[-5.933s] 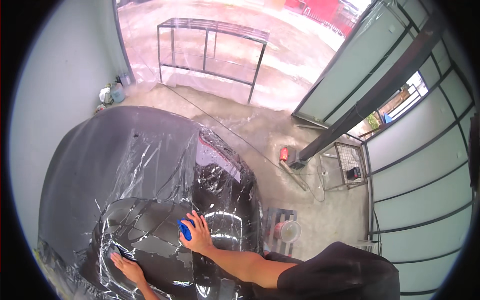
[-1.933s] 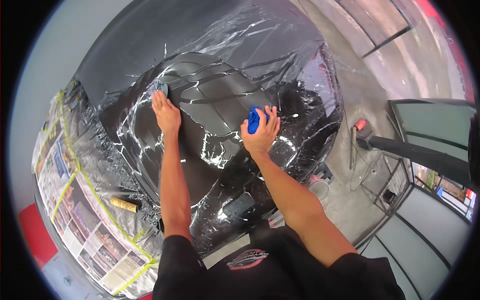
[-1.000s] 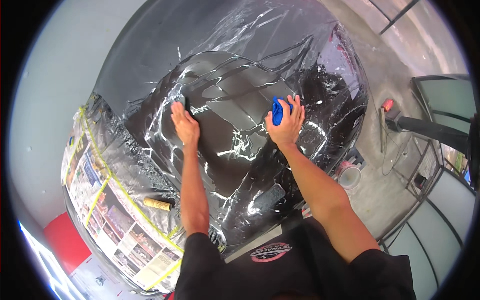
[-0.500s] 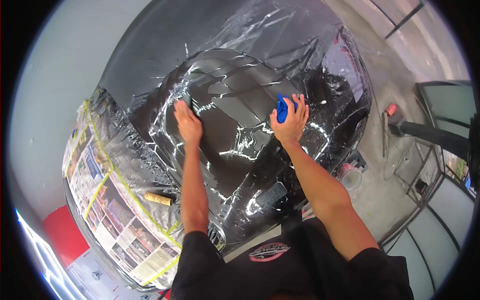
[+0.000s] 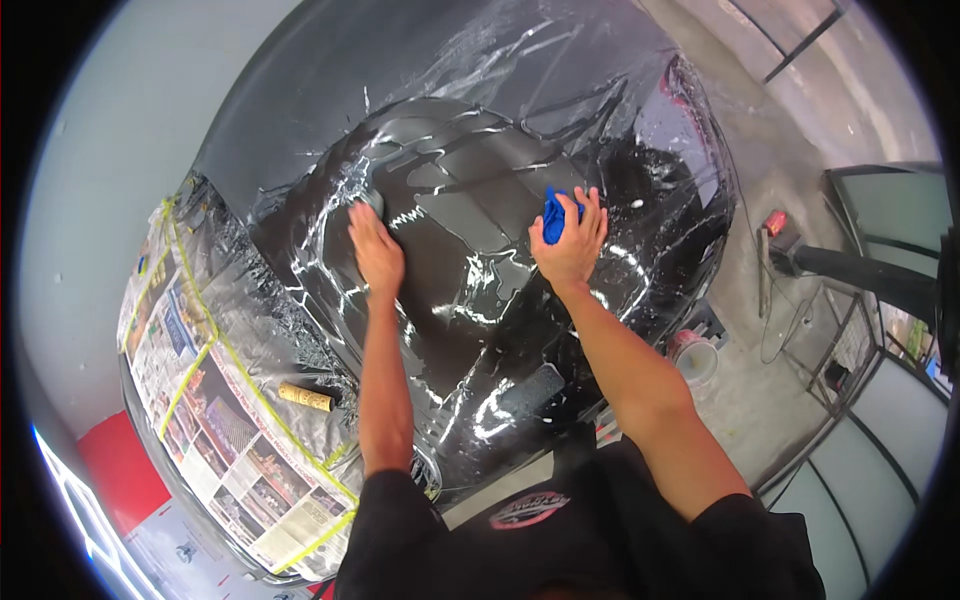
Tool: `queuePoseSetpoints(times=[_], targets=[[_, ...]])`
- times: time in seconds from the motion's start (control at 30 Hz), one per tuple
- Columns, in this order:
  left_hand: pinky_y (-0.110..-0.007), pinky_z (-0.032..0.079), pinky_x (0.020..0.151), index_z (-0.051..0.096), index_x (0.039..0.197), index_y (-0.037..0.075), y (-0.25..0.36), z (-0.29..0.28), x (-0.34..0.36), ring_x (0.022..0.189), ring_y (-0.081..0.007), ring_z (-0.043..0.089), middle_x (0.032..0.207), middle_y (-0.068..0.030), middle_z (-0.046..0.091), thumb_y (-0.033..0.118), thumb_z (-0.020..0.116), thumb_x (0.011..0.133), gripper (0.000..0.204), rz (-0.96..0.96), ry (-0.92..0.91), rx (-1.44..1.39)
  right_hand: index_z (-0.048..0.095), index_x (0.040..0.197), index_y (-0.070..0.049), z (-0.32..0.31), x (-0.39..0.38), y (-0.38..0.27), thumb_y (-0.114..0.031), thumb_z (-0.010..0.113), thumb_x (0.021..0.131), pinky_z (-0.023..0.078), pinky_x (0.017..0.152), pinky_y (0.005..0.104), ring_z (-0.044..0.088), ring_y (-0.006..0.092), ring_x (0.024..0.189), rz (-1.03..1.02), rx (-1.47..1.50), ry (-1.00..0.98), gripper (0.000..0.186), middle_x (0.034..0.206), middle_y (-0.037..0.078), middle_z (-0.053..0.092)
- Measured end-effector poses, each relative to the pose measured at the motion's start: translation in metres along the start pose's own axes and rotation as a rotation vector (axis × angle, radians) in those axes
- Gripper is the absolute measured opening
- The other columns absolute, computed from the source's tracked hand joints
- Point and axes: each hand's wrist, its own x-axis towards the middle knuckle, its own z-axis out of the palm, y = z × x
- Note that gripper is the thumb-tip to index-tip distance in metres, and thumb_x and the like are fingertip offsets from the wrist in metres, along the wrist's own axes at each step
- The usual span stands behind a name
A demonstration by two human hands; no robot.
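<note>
Car body: one black car (image 5: pixel 470 330) fills the middle of the view, its dark panel wet and glossy, with streaks of water and wrinkled clear film (image 5: pixel 560 90) lying over the upper part.
Masking: one band of newspaper sheets (image 5: pixel 215 420), edged with yellow tape, covers the car's left flank beside the wet panel.
Floor: bare concrete (image 5: pixel 760 400) runs along the right side of the car.
Arms: two bare forearms come up from the lower edge, both reaching over the panel, well apart from each other.
Left hand (image 5: pixel 375 250): one, laid flat and spread on the wet surface, fingertips on a small grey pad (image 5: pixel 368 202) that mostly hides under them; whether it grips the pad I cannot tell.
Right hand (image 5: pixel 572 240): one, fingers curled round a blue cloth (image 5: pixel 553 215) and pressing it to the panel.
Bucket: one pale bucket (image 5: pixel 692 358) stands on the floor just beside the car, near the right elbow.
Roll: one brown cardboard roll (image 5: pixel 304 397) lies on the masked flank, left of the left forearm.
Red item: one small red object (image 5: pixel 775 222) on the floor to the right, too small to identify.
</note>
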Motion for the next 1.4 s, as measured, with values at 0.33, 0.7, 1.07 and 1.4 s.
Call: queuePoseSetpoints(times=[0.33, 0.7, 1.07, 1.4], targets=[[-0.051, 0.029, 0.122, 0.042, 0.150, -0.003, 0.050, -0.031, -0.075, 0.148, -0.0411, 0.035, 0.157, -0.0222, 0.042, 0.010, 0.046, 0.102, 0.050, 0.098, -0.129, 0.061, 0.057, 0.134, -0.013, -0.012, 0.003, 0.007, -0.031, 0.072, 0.083, 0.023, 0.123, 0.0550, 0.034, 0.0361, 0.147, 0.019, -0.043, -0.019, 0.056, 0.144, 0.013, 0.049], [-0.051, 0.020, 0.125, 0.028, 0.156, -0.005, 0.121, -0.058, -0.213, 0.154, -0.0411, 0.021, 0.164, -0.0253, 0.026, 0.021, 0.053, 0.100, 0.067, 0.045, -0.405, -0.078, 0.063, 0.136, -0.026, -0.007, -0.001, 0.020, -0.036, 0.074, 0.086, 0.022, 0.122, 0.0546, 0.033, 0.0346, 0.149, -0.005, -0.092, -0.030, 0.052, 0.147, 0.006, 0.051], [-0.055, 0.021, 0.123, 0.029, 0.156, -0.004, 0.061, -0.027, -0.113, 0.153, -0.0379, 0.025, 0.164, -0.0238, 0.028, 0.036, 0.041, 0.107, 0.064, -0.112, -0.075, 0.158, 0.070, 0.097, -0.015, -0.001, -0.008, 0.014, -0.027, 0.078, 0.082, 0.028, 0.118, 0.0535, 0.045, 0.0332, 0.140, -0.164, 0.015, 0.043, 0.021, 0.125, 0.004, 0.065], [-0.050, 0.016, 0.125, 0.023, 0.157, -0.007, 0.060, -0.060, -0.156, 0.155, -0.0356, 0.020, 0.166, -0.0234, 0.024, 0.034, 0.044, 0.105, 0.069, -0.128, -0.146, 0.112, 0.058, 0.067, -0.003, -0.009, -0.133, -0.130, -0.013, 0.079, 0.079, 0.046, 0.053, 0.0361, 0.060, 0.0221, 0.054, -0.021, 0.947, -0.268, 0.026, 0.063, 0.012, 0.060]])
